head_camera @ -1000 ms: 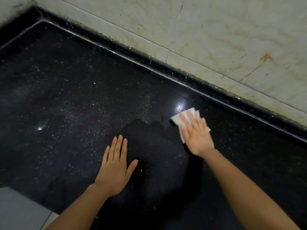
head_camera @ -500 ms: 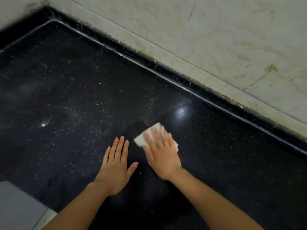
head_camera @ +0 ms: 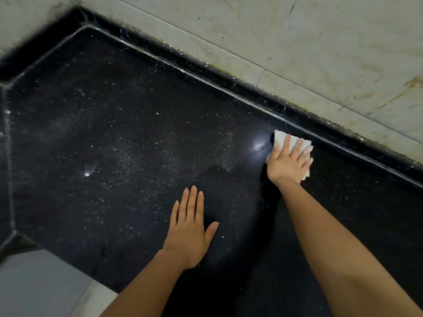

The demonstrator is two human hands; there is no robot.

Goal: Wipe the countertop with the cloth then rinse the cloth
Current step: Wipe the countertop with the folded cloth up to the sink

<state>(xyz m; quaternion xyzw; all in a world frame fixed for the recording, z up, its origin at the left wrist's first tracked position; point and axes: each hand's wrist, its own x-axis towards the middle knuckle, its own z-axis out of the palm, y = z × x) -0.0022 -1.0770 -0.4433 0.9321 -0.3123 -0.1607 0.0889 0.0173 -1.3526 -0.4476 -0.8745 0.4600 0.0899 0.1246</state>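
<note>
A black speckled countertop fills most of the view, dusted with pale specks on its left and middle. My right hand presses a folded white cloth flat against the counter close to the back ledge; most of the cloth is hidden under the palm and fingers. My left hand lies flat on the counter nearer to me, fingers together and thumb out, holding nothing. A darker wiped patch shows between the two hands.
A raised black ledge runs along the back under a stained pale tiled wall. The counter's corner lies at the far left. The front edge drops to a grey floor at the bottom left.
My right hand slid the cloth left toward my left hand, then back out to the right and up against the back ledge. The left hand stayed planted. The view shifted slightly.
</note>
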